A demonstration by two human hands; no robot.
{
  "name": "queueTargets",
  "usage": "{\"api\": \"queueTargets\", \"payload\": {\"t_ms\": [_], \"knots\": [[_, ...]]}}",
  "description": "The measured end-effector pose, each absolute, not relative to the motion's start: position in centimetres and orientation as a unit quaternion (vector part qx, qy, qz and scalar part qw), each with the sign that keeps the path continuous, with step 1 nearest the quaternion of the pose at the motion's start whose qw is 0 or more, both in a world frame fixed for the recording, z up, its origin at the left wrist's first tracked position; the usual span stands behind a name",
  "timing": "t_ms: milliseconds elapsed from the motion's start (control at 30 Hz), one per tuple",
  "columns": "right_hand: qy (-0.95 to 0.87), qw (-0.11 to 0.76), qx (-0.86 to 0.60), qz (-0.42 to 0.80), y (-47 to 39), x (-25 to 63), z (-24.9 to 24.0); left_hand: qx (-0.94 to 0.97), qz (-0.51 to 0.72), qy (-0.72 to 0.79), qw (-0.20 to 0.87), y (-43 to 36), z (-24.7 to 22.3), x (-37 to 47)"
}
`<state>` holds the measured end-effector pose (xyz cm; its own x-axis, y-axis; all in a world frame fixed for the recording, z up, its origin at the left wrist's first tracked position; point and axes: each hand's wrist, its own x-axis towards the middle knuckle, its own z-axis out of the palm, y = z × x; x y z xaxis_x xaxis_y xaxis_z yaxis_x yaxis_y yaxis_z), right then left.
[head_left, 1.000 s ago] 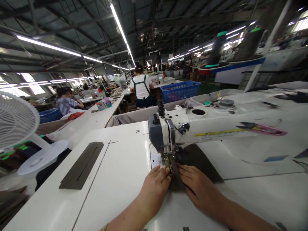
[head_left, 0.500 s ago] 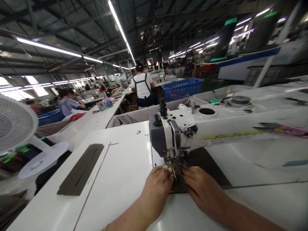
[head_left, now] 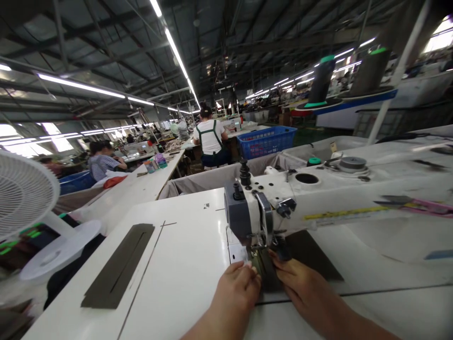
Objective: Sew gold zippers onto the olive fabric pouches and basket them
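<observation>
A dark olive fabric piece [head_left: 311,252] lies under the needle area of a white sewing machine [head_left: 264,219]. A strip that looks like zipper tape [head_left: 262,264] runs toward me between my hands. My left hand [head_left: 235,293] is closed, its curled fingertips gripping the fabric's left edge just in front of the presser foot. What lies under those fingers is partly hidden. On the other side, my right hand [head_left: 304,283] lies with fingers stretched out along the fabric, close beside the foot. Its fingertips are partly hidden behind the machine's parts.
A stack of slotted dark pieces [head_left: 120,264] lies left on the white table [head_left: 177,283]. A white fan [head_left: 28,198] stands at far left. Pink-handled snips [head_left: 421,205] rest on the machine arm. Beyond are a blue basket [head_left: 267,141] and a seated co-worker [head_left: 210,137].
My left hand has drawn back slightly from the presser foot, and its fingers are more curled. The gold zipper teeth seen between my hands earlier are less visible. The view has shifted slightly.
</observation>
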<state>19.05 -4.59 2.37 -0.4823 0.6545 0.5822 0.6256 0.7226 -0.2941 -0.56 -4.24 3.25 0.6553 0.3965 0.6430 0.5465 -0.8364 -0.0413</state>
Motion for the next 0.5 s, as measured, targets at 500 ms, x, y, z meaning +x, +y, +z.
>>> {"api": "queueTargets", "payload": {"t_ms": [500], "knots": [[-0.846,0.358,-0.394,0.029,-2.3,18.6,2.4,-0.905,-0.301,-0.269,0.136,-1.7,2.7,-0.1]]}}
